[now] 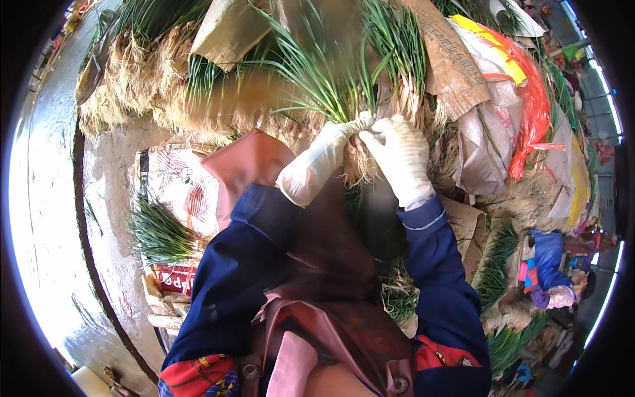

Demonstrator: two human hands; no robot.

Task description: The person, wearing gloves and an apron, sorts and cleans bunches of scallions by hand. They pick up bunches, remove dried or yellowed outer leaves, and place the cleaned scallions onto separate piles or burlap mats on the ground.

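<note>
A bunch of green onions [331, 86] stands in front of me, leaves fanning up and away and pale roots [360, 159] hanging below. My left hand [327, 147], in a white glove, is closed round the base of this bunch. Close against it, my right hand [400, 149], gloved too, has its fingers bent together at the right side of the stems. What those fingers pinch is hidden. Another clump of green onions [403, 49] lies just beyond my right hand, roots toward me.
Heaped green onions with tangled roots [149, 66] lie at the far left, partly under brown sacking [231, 33]. A small bundle [162, 228] rests on a printed sack at left. Red plastic strips [529, 106] drape over sacks at right. Another person [552, 264] is farther right.
</note>
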